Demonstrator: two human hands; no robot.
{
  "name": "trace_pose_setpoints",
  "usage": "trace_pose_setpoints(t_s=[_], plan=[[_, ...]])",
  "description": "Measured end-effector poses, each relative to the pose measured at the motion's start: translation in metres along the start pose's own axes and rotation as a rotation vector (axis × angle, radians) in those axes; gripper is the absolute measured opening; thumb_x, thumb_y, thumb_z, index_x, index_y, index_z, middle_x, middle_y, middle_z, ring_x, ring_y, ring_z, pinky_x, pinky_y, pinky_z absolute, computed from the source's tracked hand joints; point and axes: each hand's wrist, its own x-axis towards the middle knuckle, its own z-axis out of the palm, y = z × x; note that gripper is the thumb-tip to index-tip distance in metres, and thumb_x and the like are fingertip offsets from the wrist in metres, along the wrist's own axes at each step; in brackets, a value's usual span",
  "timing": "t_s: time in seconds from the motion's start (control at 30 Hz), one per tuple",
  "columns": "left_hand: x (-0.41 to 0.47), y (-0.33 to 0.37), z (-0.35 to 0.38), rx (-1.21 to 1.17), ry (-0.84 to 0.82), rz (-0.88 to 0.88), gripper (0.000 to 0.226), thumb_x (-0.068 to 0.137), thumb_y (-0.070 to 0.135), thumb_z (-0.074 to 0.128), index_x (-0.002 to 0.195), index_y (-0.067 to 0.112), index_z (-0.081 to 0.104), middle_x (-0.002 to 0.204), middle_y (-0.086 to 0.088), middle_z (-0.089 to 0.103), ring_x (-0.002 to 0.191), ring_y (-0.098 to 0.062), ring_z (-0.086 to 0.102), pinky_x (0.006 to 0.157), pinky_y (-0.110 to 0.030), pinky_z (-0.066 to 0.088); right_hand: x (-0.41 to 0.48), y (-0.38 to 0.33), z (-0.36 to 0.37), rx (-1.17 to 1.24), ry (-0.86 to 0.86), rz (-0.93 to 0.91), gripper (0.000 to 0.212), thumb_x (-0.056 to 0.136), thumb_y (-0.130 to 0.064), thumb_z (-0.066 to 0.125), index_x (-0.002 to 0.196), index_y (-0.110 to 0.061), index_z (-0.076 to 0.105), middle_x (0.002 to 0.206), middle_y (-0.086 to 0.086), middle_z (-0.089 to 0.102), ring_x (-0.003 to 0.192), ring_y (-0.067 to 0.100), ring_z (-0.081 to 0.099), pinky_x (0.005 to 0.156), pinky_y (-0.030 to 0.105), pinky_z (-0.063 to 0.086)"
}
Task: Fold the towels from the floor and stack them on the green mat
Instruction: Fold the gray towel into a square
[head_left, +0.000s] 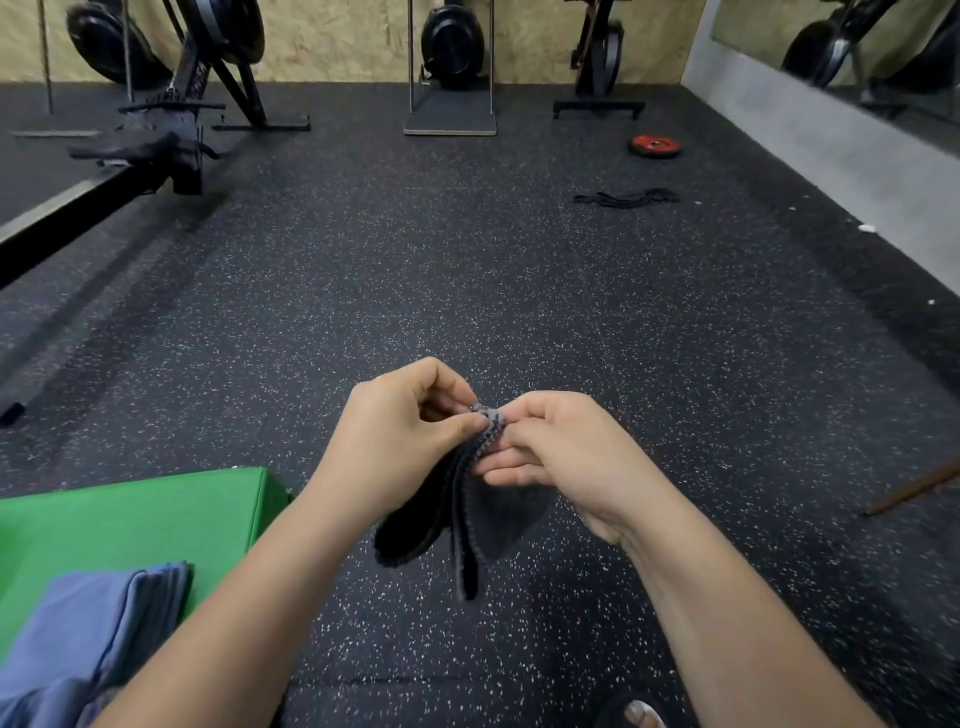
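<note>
The dark towel (457, 519) you hold is soft, light terry. It has no stiffness of its own, so it drapes in loose layers and will sag wherever you let go. It is not fragile or slippery, but stacked edges are likely to slide out of line if you pinch them loosely. Take it at the corners and along the hem, where the layers meet, not in the middle of the cloth.

It hangs in the air just to the right of the green mat (130, 519), clear of the floor (467, 260), with its folds dangling below your hands. Your left grip (400, 436) is clenched to a narrow pinch, thumb against forefinger, on the top edge of the towel. Your right grip (550, 447) pinches the same bunched edge from the other side, with its lower fingers loosely extended under the cloth. The two grips nearly touch, so the corners appear to be brought together for a fold.

Folded blue towels (93, 623) sit on the near part of the green mat. Another dark towel (626, 197) lies on the floor well beyond the mat and off to its right.
</note>
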Motion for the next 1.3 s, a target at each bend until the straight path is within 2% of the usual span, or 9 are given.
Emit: trace_pose_setpoints(t_s=[0.1,0.33,0.47,0.6,0.67,0.77,0.87,1.07,1.3], plan=[[-0.002,0.005,-0.001,0.032,0.044,0.041,0.018,0.084,0.027,0.092,0.086,0.031,0.075,0.082,0.018,0.077,0.073,0.001,0.069,0.070,-0.013,0.049,0.001,0.002,0.003,0.047,0.024,-0.034,0.016,0.104,0.008,0.052,0.109,0.005,0.067,0.095,0.022,0.080,0.087,0.027,0.082,0.083,0.037,0.068],[-0.004,0.011,-0.002,-0.063,0.104,0.032,0.011,0.090,0.030,0.087,0.083,0.033,0.078,0.080,0.014,0.078,0.076,-0.008,0.071,0.076,-0.033,0.057,0.001,0.003,0.007,0.004,0.083,-0.166,0.004,0.105,-0.003,0.064,0.104,0.001,0.063,0.086,0.017,0.080,0.079,0.029,0.081,0.075,0.043,0.068],[-0.004,0.010,-0.002,-0.123,0.076,0.036,0.009,0.093,0.029,0.083,0.088,0.036,0.080,0.077,0.013,0.076,0.067,-0.005,0.065,0.068,-0.032,0.052,0.003,0.005,0.003,-0.240,0.205,-0.264,0.015,0.102,-0.021,0.073,0.109,-0.024,0.061,0.076,0.005,0.074,0.061,0.020,0.073,0.063,0.040,0.062],[-0.007,0.016,-0.008,-0.169,-0.004,0.082,0.018,0.088,0.022,0.087,0.099,0.034,0.079,0.088,0.013,0.078,0.078,-0.004,0.070,0.077,-0.024,0.053,0.006,0.006,-0.009,-0.543,0.276,-0.364,0.032,0.095,-0.046,0.077,0.125,-0.048,0.066,0.088,-0.010,0.063,0.077,0.001,0.060,0.071,0.020,0.046],[-0.009,0.018,-0.009,-0.155,-0.054,0.123,0.030,0.085,0.018,0.089,0.105,0.036,0.076,0.098,0.012,0.078,0.089,-0.008,0.073,0.085,-0.027,0.057,0.007,0.005,-0.010,-0.588,0.246,-0.418,0.021,0.096,-0.046,0.075,0.117,-0.045,0.072,0.106,-0.018,0.059,0.098,-0.005,0.060,0.082,0.015,0.043],[-0.011,0.021,-0.005,-0.101,-0.070,0.179,0.050,0.082,0.008,0.086,0.115,0.038,0.063,0.111,0.015,0.073,0.104,-0.012,0.070,0.093,-0.030,0.057,0.008,0.005,-0.009,-0.564,0.228,-0.485,0.009,0.098,-0.044,0.072,0.105,-0.038,0.072,0.115,-0.021,0.062,0.111,-0.002,0.061,0.095,0.023,0.046],[-0.010,0.020,-0.004,-0.028,-0.017,0.152,0.053,0.083,0.011,0.082,0.113,0.038,0.049,0.106,0.013,0.071,0.099,-0.010,0.070,0.090,-0.036,0.057,0.004,-0.001,-0.010,-0.501,0.208,-0.513,0.006,0.103,-0.036,0.068,0.102,-0.030,0.071,0.105,-0.017,0.072,0.103,0.002,0.066,0.087,0.025,0.048],[-0.001,0.006,-0.021,0.185,-0.015,0.207,0.034,0.085,0.025,0.085,0.097,0.029,0.053,0.086,0.011,0.068,0.081,-0.010,0.063,0.078,-0.035,0.054,0.000,-0.008,-0.024,-0.440,0.227,-0.534,0.015,0.108,-0.036,0.062,0.102,-0.023,0.066,0.091,-0.004,0.071,0.088,0.019,0.066,0.084,0.047,0.055],[0.003,-0.011,-0.035,0.247,-0.120,0.253,0.037,0.092,0.053,0.078,0.076,0.025,0.060,0.076,0.007,0.062,0.073,-0.015,0.059,0.073,-0.042,0.051,-0.002,-0.013,-0.036,-0.363,0.262,-0.561,0.013,0.108,-0.036,0.062,0.101,-0.027,0.066,0.088,-0.009,0.066,0.083,0.010,0.060,0.077,0.027,0.047]])
